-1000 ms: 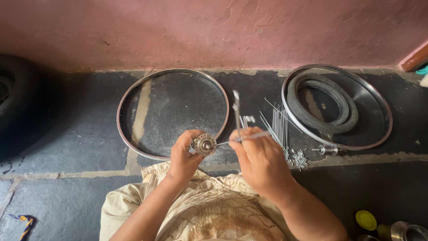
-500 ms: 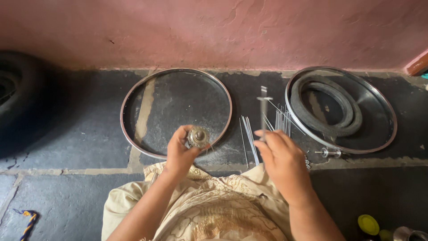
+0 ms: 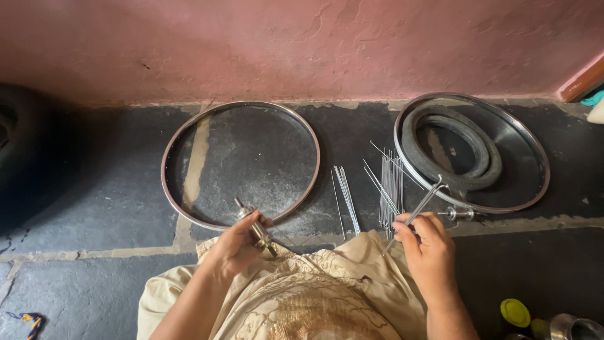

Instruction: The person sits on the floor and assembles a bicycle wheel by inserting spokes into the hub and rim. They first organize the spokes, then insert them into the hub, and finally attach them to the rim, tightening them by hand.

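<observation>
Left hand [image 3: 236, 249] grips wheel hub [image 3: 253, 228] by the near rim [image 3: 189, 141]'s edge. Right hand [image 3: 431, 249] pinches a few spokes [image 3: 415, 213], probably lifted from the floor bundle [image 3: 390, 186] for lacing.

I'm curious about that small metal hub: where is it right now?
In the head view, the hub is gripped in the left hand, low and left of centre, just over the near edge of the empty rim.
</observation>
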